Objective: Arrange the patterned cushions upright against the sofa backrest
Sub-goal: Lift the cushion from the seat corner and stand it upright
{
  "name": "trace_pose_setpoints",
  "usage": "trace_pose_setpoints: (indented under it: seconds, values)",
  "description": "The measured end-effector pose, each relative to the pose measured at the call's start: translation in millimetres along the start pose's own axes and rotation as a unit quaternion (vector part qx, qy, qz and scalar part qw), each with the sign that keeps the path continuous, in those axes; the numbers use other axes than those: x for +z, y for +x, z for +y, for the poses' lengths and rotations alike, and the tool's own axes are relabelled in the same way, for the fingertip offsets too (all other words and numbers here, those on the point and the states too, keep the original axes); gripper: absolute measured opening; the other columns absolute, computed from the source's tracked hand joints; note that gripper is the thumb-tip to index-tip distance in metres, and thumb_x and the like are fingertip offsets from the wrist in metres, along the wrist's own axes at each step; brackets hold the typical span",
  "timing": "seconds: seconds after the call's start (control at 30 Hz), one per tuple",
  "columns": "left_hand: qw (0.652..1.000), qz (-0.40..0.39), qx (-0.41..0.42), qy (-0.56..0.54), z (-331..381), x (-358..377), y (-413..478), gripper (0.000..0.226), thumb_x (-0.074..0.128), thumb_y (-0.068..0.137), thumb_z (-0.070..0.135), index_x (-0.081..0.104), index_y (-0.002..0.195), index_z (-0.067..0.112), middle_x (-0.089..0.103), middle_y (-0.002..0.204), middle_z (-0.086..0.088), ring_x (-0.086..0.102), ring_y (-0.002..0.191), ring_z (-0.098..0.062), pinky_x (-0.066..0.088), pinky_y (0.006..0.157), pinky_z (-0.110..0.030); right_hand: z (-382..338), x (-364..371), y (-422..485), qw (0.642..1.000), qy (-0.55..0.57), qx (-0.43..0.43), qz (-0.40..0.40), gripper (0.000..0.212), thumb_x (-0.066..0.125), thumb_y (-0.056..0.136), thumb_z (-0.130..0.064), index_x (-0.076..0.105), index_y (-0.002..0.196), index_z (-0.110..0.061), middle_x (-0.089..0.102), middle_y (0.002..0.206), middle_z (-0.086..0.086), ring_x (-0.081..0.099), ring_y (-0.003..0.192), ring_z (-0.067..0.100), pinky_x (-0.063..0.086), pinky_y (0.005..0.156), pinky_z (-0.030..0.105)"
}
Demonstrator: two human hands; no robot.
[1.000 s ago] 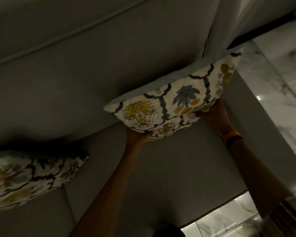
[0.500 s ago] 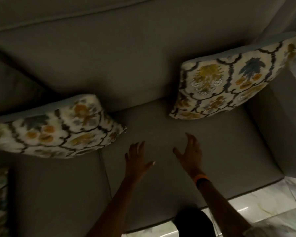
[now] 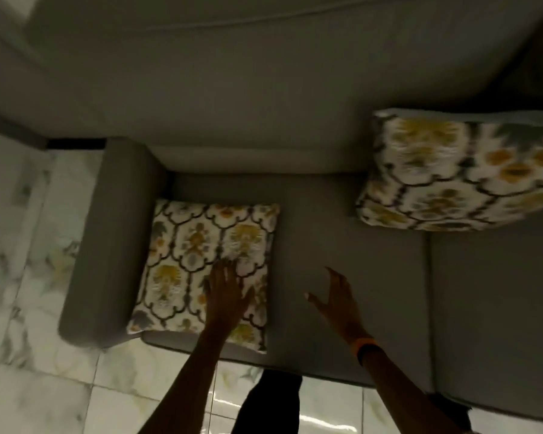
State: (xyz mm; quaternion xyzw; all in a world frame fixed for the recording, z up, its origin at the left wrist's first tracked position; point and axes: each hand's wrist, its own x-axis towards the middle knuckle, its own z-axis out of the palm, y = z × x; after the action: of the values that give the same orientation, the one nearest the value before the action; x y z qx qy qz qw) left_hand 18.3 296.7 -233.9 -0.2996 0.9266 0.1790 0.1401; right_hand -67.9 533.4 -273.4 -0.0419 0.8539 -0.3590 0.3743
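A patterned cushion point(image 3: 198, 264) with yellow flowers and dark lattice lies flat on the grey sofa seat point(image 3: 342, 245), next to the left armrest. My left hand point(image 3: 224, 292) rests on it with fingers spread, not gripping. A second patterned cushion point(image 3: 458, 173) leans upright against the sofa backrest point(image 3: 264, 89) at the right. Over the bare seat between the two cushions hovers my right hand point(image 3: 339, 300), open and empty, an orange band on its wrist.
The rounded grey armrest point(image 3: 107, 239) bounds the seat on the left. A seam point(image 3: 428, 292) divides the seat cushions at the right. Glossy marble floor tiles point(image 3: 44, 386) run along the front and left of the sofa.
The view has swung left along the sofa. Both hands let go of the right-end cushion, which now stands out of view; my left hand has come down onto the flat cushion by the armrest.
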Motion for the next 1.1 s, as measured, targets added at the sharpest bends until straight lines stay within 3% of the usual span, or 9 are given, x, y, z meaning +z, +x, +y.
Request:
trace_pose_setpoints:
  seconds: [0.17,0.33,0.43,0.5,0.63,0.8,0.9,1.0,1.1]
  values:
    - [0.980,0.061,-0.159,-0.106,-127,-37,56,0.102,0.078,0.071,0.053,0.023,0.148,0.016,0.031,0.151,-0.018,0.032,0.138,-0.039,0.032,0.111,-0.060,-73,96,40,0.975,0.186,0.073,-0.099,0.088,0.072,0.092,-0.034,0.017,0.160,-0.021,0.038,0.159,0.007,0.045,0.141,0.029,0.047,0.110,0.046]
    - [0.863,-0.060,-0.312,-0.394,-207,-45,102,0.112,0.087,0.066,0.039,0.018,0.151,0.019,0.038,0.151,-0.014,0.045,0.133,-0.034,0.045,0.105,-0.050,-98,145,65,0.962,0.259,0.040,-0.075,0.070,0.077,0.088,-0.030,0.032,0.137,-0.051,0.043,0.124,-0.038,0.053,0.112,-0.013,0.049,0.081,0.003]
    - [0.859,-0.111,-0.235,-0.442,-214,-47,112,0.076,0.086,0.065,0.036,0.051,0.132,0.029,0.060,0.129,0.001,0.059,0.119,-0.024,0.053,0.086,-0.033,-106,146,64,0.957,0.280,0.045,-0.063,0.059,0.074,0.091,-0.022,0.048,0.143,-0.029,0.057,0.139,-0.013,0.057,0.129,0.008,0.049,0.106,0.030]
    - [0.850,-0.095,-0.182,-0.485,-206,-57,119,0.076,0.088,0.060,0.034,0.054,0.128,0.032,0.063,0.124,0.006,0.062,0.116,-0.018,0.055,0.092,-0.038,-118,139,58,0.956,0.290,0.042,-0.019,0.055,0.072,0.092,-0.019,0.052,0.143,-0.019,0.062,0.138,-0.003,0.057,0.132,0.019,0.047,0.109,0.039]
    - [0.860,0.007,-0.093,-0.502,-182,-88,133,0.096,0.090,0.059,0.018,0.041,0.141,0.023,0.058,0.137,0.000,0.059,0.121,-0.016,0.053,0.098,-0.046,-155,111,51,0.954,0.285,-0.025,0.087,0.047,0.073,0.091,-0.014,0.058,0.135,-0.020,0.065,0.127,-0.013,0.062,0.113,-0.013,0.049,0.098,0.014]
    - [0.853,0.113,0.045,-0.508,-170,-136,172,0.094,0.093,0.057,0.027,0.044,0.136,0.039,0.062,0.128,0.023,0.058,0.121,-0.001,0.057,0.090,-0.023,-205,60,78,0.942,0.285,-0.135,0.116,0.071,0.083,0.080,-0.001,0.057,0.133,-0.041,0.068,0.125,-0.022,0.063,0.119,-0.006,0.055,0.090,0.013]
    - [0.877,0.075,0.041,-0.474,-163,-144,206,0.096,0.093,0.055,0.034,0.040,0.133,0.054,0.053,0.137,0.022,0.052,0.127,-0.002,0.049,0.105,-0.040,-219,50,113,0.951,0.243,-0.163,0.099,0.088,0.088,0.073,-0.004,0.044,0.147,-0.019,0.062,0.140,-0.005,0.059,0.129,0.006,0.055,0.100,0.021]
    - [0.902,-0.014,-0.022,-0.431,-154,-135,232,0.133,0.091,0.054,0.039,0.004,0.154,0.026,0.023,0.161,0.000,0.028,0.144,-0.015,0.028,0.120,-0.042,-224,52,144,0.966,0.208,-0.135,0.072,0.090,0.085,0.078,-0.006,0.034,0.152,-0.008,0.056,0.143,0.003,0.054,0.131,0.010,0.047,0.110,0.027]
    - [0.896,-0.034,-0.027,-0.442,-152,-129,241,0.140,0.086,0.046,0.050,0.003,0.154,0.018,0.023,0.161,0.000,0.028,0.145,-0.015,0.026,0.122,-0.041,-224,49,161,0.970,0.192,-0.135,0.070,0.085,0.084,0.079,-0.005,0.036,0.150,-0.004,0.055,0.146,0.011,0.052,0.131,0.013,0.046,0.111,0.027]
